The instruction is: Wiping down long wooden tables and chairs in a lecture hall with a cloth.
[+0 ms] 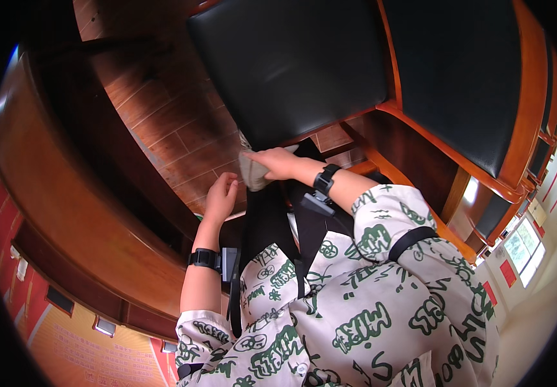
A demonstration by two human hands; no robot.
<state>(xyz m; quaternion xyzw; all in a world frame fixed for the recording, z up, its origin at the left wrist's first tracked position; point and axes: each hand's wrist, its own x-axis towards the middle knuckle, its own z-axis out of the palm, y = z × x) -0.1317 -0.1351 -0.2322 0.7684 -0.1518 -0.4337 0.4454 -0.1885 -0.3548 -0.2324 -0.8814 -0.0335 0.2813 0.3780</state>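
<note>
A greyish cloth lies under my right hand, whose fingers are on it and partly hide it. It is close to the front edge of a chair's black padded seat and above my dark trousers. To the left, my left hand hangs over the floor with its fingers loosely bent and nothing in it. It is apart from the cloth. Both wrists wear black straps with small grey devices.
A long wooden desk curves along the left. The chair's black padded backrest, framed in orange-brown wood, rises at the right, with more chairs beyond. Reddish-brown floor tiles show between desk and seat. A window is far right.
</note>
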